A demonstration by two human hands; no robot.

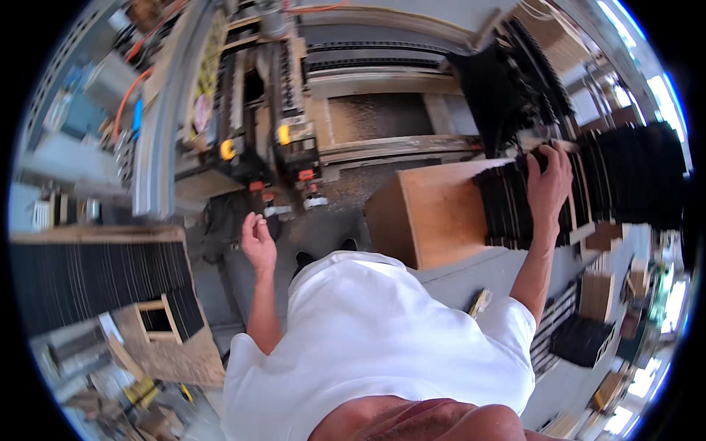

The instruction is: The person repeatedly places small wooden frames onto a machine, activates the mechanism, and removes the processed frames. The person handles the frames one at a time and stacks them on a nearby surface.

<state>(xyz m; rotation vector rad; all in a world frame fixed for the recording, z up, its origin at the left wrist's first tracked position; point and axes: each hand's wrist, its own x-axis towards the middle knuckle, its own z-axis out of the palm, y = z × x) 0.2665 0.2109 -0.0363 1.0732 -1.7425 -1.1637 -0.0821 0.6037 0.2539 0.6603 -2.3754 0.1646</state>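
My right hand (551, 180) reaches out to the right, with thumb and fingers closed over the edges of black boards (507, 202) standing packed in a row. Just what it grips among them is partly hidden by the hand. The row rests against or on a brown wooden box (441, 213), and more black boards (636, 173) stand beyond it. My left hand (257, 239) hangs in the air in front of the machine (268, 147), fingers loosely bent and slightly apart, holding nothing.
The machine has yellow and orange-red parts, long rails (382, 77), and sawdust under it. A black bellows-like cover (493, 92) hangs at its right. To my left, a table (95, 235) carries rows of black boards (103, 279) and a small wooden frame (158, 321).
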